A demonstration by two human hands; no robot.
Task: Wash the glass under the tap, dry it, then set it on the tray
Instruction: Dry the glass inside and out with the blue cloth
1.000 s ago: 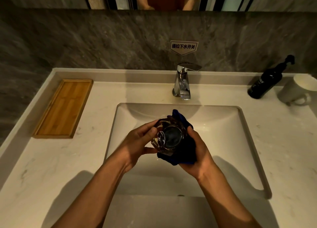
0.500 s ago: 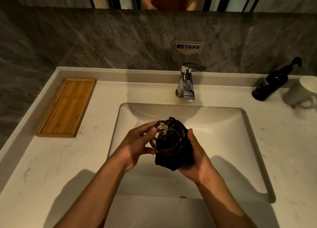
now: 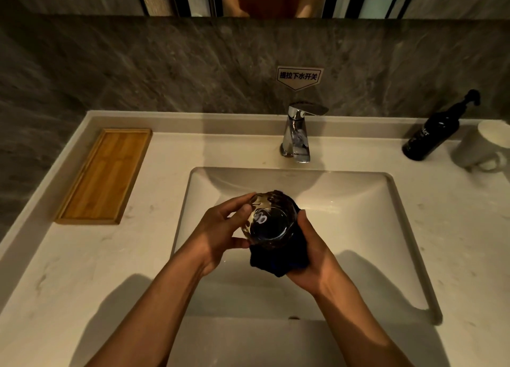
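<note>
A clear glass (image 3: 269,219) is held over the sink basin (image 3: 358,214), lying on its side with one round end facing me. My left hand (image 3: 220,231) grips its left side with thumb and fingers. My right hand (image 3: 314,253) cups a dark blue cloth (image 3: 284,259) wrapped around the glass's right and lower sides. The chrome tap (image 3: 296,132) stands behind the basin; no water runs from it. An empty wooden tray (image 3: 106,174) lies on the counter at the far left.
A black pump bottle (image 3: 433,133) and a white mug (image 3: 485,148) stand at the back right of the pale counter (image 3: 69,270). A grey stone wall with a small sign (image 3: 299,76) rises behind the tap.
The glass has turned in my hands against the cloth. Both hands stay over the basin, and the view has shifted slightly.
</note>
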